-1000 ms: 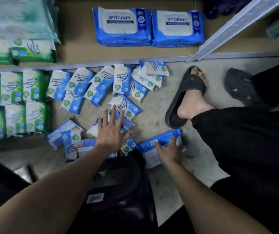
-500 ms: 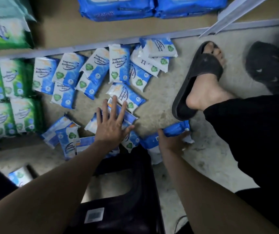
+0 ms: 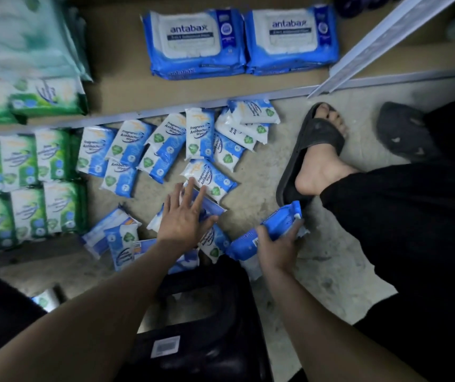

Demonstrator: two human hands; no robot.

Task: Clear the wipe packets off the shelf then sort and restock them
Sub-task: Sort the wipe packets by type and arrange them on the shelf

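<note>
Head view: at 9 o'clock, green-and-white plastic wipe packets [image 3: 28, 183] are seen stacked in rows just below the front edge of the tan shelf board [image 3: 116, 64]. On that shelf, larger green-and-white wipe packs [image 3: 47, 97] are held at 10 o'clock. Two large blue Antabax wipe packs [image 3: 193, 42] are laid side by side at 12 o'clock, touching each other.

Between the shelf edge and the centre, small blue-and-white antibacterial wipe packets [image 3: 200, 136] are scattered over the grey concrete floor [image 3: 331, 271], many of them overlapping. The left hand [image 3: 185, 219] is laid at the centre with fingers straight and spread, pressed on several of these small packets; nothing is gripped by it.

At 6 o'clock a black plastic stool with a white label [image 3: 201, 312] is seen between the forearms. Toward 4 o'clock of the left hand, the right hand [image 3: 278, 246] is curled round a blue plastic wipe packet [image 3: 278, 221], which is held tilted. Its far end is close to the black rubber slide sandal [image 3: 314, 150] worn on a bare foot at 2 o'clock.
</note>
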